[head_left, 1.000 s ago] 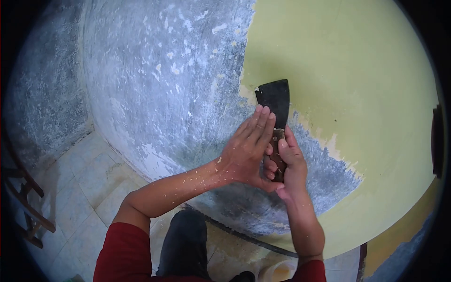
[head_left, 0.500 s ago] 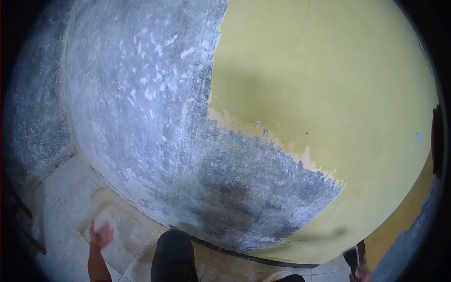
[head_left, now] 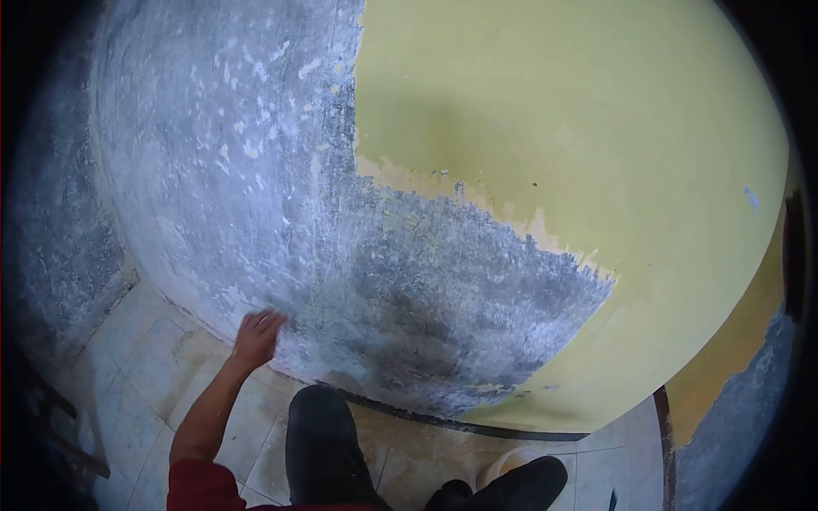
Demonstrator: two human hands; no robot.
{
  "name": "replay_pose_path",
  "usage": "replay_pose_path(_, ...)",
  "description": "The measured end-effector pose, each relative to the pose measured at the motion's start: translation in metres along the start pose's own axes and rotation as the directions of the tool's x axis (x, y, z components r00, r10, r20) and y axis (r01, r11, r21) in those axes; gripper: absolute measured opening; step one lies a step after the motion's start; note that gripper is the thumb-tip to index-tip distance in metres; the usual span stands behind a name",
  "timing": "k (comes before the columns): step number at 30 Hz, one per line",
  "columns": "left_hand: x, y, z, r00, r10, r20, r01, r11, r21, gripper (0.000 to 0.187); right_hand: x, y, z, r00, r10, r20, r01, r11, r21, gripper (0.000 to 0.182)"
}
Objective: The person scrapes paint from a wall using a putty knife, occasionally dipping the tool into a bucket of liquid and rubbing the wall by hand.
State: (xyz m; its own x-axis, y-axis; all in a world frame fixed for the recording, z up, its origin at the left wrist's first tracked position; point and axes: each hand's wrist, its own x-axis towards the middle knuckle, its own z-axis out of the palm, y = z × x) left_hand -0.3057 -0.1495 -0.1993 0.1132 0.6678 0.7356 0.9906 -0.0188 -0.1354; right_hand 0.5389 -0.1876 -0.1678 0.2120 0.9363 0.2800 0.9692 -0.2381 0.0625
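My left hand [head_left: 258,338] is raised in front of the lower wall, its fingers loosely bent and pointing right, with nothing seen in them. The fingertips overlap the bare grey plaster [head_left: 392,272] in this view. Above and to the right, yellow-green paint [head_left: 562,128] covers the wall, ending in a ragged pale edge. My right hand is out of view. A small dark, pointed piece of something [head_left: 613,500] pokes up at the bottom edge on the right.
Pale floor tiles [head_left: 153,375] run along the wall's foot. A whitish bucket [head_left: 509,462] stands beside my right knee [head_left: 532,485]. My left knee [head_left: 319,426] is close to the wall. Brown wooden furniture legs [head_left: 77,456] show at far left, and a dark frame [head_left: 793,255] at far right.
My left hand has moved up and right from over the floor to the wall. My right hand, gripping a dark tool at lower right, has left the view. The view has shifted slightly.
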Motion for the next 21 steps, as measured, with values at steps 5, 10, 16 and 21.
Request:
replay_pose_path(5,0.173,0.089,-0.042,0.837,0.441,-0.325,-0.47,0.883,-0.013,0.041,0.119,-0.05,0.01,0.938,-0.181,-0.297,0.325,0.76,0.563,0.051)
replay_pose_path(10,0.245,0.198,-0.081,0.774,0.466,-0.429,-0.572,0.805,-0.158,0.042,0.125,-0.242,-0.143,0.719,-0.437,-0.541,0.69,0.543,0.478,0.055)
replay_pose_path(16,0.286,0.267,-0.084,0.807,0.446,-0.387,-0.563,0.78,-0.275,0.063,0.14,-0.351,-0.177,0.611,-0.417,-0.673,0.784,0.439,0.439,0.062)
replay_pose_path(21,0.303,0.252,-0.044,0.882,0.387,-0.268,-0.462,0.821,-0.336,0.065,0.16,-0.377,-0.157,0.684,-0.387,-0.619,0.721,0.229,0.654,0.062)
